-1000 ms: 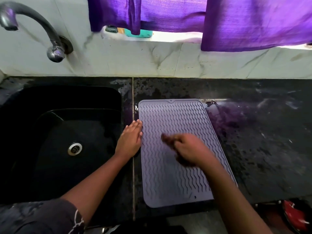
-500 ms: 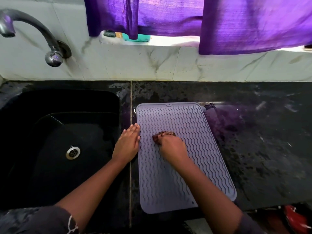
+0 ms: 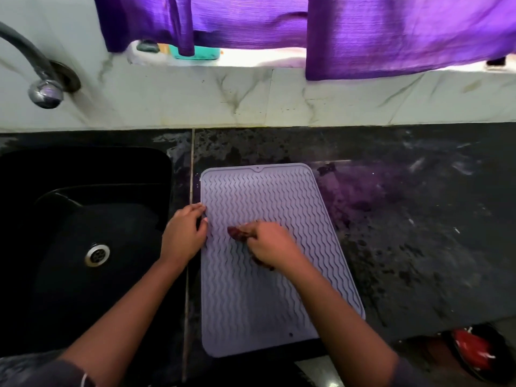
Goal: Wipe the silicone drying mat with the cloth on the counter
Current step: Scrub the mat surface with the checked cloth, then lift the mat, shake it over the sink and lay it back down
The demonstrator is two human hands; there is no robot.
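Observation:
A lilac silicone drying mat (image 3: 262, 196) with wavy ridges lies flat on the black counter (image 3: 413, 219), just right of the sink. My right hand (image 3: 268, 244) is closed around a small dark reddish-brown cloth (image 3: 237, 233) and presses it onto the middle of the mat; most of the cloth is hidden under the hand. At the mat's left edge rests my left hand (image 3: 183, 236), fingertips touching the rim and holding nothing.
A black sink (image 3: 83, 219) with a metal drain (image 3: 97, 255) sits on the left, under a curved tap (image 3: 42, 85). Behind the counter a white marble wall rises to a purple curtain (image 3: 363, 29). A red and black object (image 3: 472, 350) lies below the counter's front edge.
My right hand slid the cloth left and away across the mat, then back a little toward the middle. My left hand stayed at the mat's left edge.

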